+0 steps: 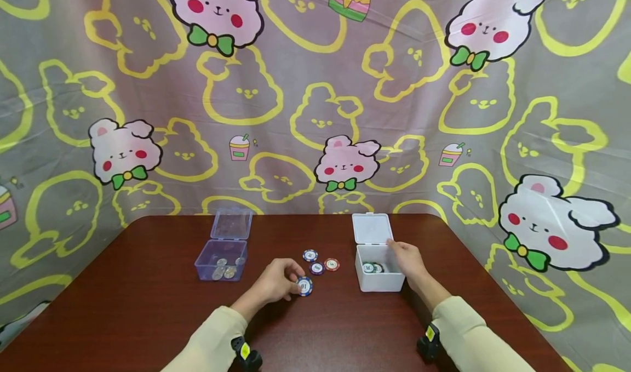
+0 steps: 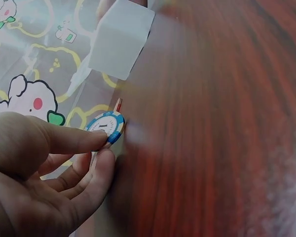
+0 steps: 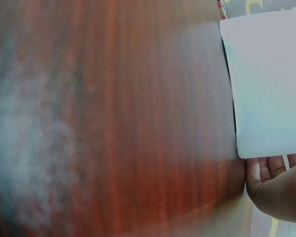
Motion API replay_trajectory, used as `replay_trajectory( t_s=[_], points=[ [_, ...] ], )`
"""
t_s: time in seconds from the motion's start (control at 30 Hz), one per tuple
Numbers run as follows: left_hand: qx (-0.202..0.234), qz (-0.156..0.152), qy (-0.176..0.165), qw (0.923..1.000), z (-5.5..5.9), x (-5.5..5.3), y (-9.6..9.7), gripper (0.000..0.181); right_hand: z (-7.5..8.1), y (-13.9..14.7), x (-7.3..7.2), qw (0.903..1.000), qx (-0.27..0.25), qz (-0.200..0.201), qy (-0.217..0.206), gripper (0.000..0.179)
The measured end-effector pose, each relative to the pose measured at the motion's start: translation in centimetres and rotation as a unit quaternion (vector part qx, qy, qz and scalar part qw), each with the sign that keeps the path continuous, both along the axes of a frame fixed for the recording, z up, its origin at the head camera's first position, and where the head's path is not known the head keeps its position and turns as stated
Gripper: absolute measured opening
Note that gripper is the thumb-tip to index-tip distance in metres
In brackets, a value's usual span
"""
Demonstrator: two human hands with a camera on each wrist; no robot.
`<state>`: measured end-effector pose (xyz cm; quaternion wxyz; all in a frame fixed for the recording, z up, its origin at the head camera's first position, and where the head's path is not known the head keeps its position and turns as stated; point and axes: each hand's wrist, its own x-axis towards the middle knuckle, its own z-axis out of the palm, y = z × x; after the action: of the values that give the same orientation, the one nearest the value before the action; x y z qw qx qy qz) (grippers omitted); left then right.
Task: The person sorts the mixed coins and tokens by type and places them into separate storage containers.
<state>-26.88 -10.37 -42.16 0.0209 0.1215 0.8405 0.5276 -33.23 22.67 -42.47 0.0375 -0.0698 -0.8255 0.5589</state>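
Note:
My left hand (image 1: pixel 279 280) pinches a blue-and-white poker chip (image 1: pixel 304 286) marked 10 between thumb and fingers, tilted with its face showing. In the left wrist view, the chip (image 2: pixel 106 129) stands out past the fingertips. At the right, my right hand (image 1: pixel 408 259) grips the right side of an open white plastic box (image 1: pixel 382 282), with fingertips at the rim near the hinge. Inside the box lie a few dark green and white chips (image 1: pixel 372 267). The right wrist view has the fingers (image 3: pixel 267 168) against the side of the box (image 3: pixel 266 89).
Between the hands lie a blue chip (image 1: pixel 310 255), a purple chip (image 1: pixel 317 268) and a red chip (image 1: pixel 332 264). Left of them stands an open translucent purple box (image 1: pixel 204 268) holding several coins (image 1: pixel 221 270). A patterned cloth (image 1: pixel 276 142) hangs behind the brown table (image 1: pixel 148 306).

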Motion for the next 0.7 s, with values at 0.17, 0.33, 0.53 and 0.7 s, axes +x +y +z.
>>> replay_trajectory(
  t_s=[0.17,0.33,0.53,0.7],
  points=[
    [0.040,-0.012,-0.026,0.9988,-0.1,0.0,-0.1,0.024,-0.1,0.0,0.0,1.0000,-0.001,-0.002,0.000,0.052],
    [0.073,-0.021,-0.051,0.9958,-0.2,-0.2,0.1,0.023,-0.1,0.0,0.0,1.0000,-0.006,-0.006,0.003,0.048],
    [0.118,-0.030,-0.084,0.9890,-0.3,-0.2,0.6,0.024,-0.1,0.0,0.1,0.9999,-0.010,-0.009,0.004,0.045],
    [0.147,-0.029,-0.100,0.9837,-0.1,-0.3,1.3,0.026,0.0,-0.1,0.0,0.9999,-0.009,-0.012,0.003,0.042]
  ],
)
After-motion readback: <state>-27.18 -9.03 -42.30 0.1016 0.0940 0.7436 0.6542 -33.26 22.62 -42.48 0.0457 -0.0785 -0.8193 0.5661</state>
